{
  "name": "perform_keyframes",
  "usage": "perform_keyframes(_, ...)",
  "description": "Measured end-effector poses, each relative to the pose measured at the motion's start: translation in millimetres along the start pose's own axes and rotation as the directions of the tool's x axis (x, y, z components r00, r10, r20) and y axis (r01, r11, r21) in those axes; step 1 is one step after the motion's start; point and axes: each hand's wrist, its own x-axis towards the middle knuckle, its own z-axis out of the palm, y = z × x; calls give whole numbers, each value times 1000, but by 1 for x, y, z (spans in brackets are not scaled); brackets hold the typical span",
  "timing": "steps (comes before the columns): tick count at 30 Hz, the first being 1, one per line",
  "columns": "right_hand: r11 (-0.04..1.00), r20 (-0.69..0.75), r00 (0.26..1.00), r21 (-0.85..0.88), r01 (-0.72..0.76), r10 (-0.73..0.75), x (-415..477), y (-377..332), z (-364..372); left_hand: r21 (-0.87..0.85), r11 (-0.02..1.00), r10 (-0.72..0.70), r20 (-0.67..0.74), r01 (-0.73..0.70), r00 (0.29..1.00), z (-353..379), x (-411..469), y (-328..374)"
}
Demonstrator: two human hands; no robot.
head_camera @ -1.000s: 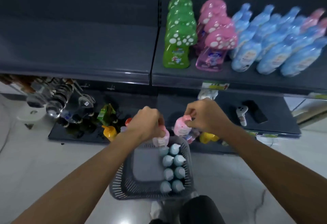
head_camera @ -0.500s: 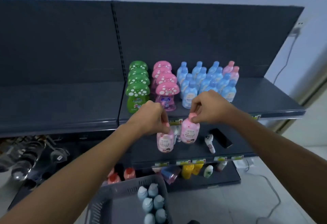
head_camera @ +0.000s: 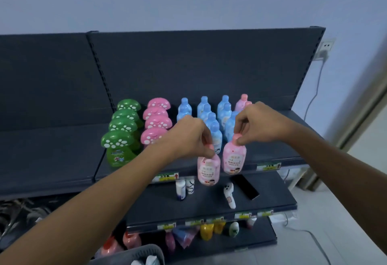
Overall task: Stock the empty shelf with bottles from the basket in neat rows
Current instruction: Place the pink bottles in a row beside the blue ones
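My left hand (head_camera: 189,137) grips one pink bottle (head_camera: 208,169) by its cap, hanging in front of the shelf's front edge. My right hand (head_camera: 257,123) pinches the cap of a second pink bottle (head_camera: 234,159), a little higher and to the right. Both hang in the air before the dark shelf (head_camera: 272,151). On that shelf stand rows of green mushroom-cap bottles (head_camera: 120,139), pink mushroom-cap bottles (head_camera: 156,122), blue bottles (head_camera: 211,118) and a few pink bottles (head_camera: 243,101) at the back right. The grey basket (head_camera: 134,254) shows at the bottom edge with pale bottle tops inside.
The left shelf bay (head_camera: 52,149) is bare. A lower shelf (head_camera: 272,200) holds a black phone (head_camera: 245,186), a white handheld device (head_camera: 229,194) and two small tubes (head_camera: 185,187). A power cable (head_camera: 314,97) hangs from a wall socket at the right.
Both hands have lifted the two pink bottles from the basket up to shelf height. My view has tilted upward, so the basket has dropped to the frame's bottom edge.
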Motion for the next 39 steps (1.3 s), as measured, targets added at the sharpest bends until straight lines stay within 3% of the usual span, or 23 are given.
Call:
perform_keyframes(9, 998, 20, 998, -34, 55, -55, 23, 105, -46, -56, 998, 35, -10, -35, 999, 28, 88, 67)
perform_keyframes(16, 998, 30, 998, -21, 62, -61, 50, 157, -45, -102, 994, -26, 7, 26, 1000, 55, 138, 88)
perform_keyframes(39, 990, 27, 992, 71, 119, -121, 122, 216, -14, -81, 976, -204, -12, 203, 979, 97, 202, 88)
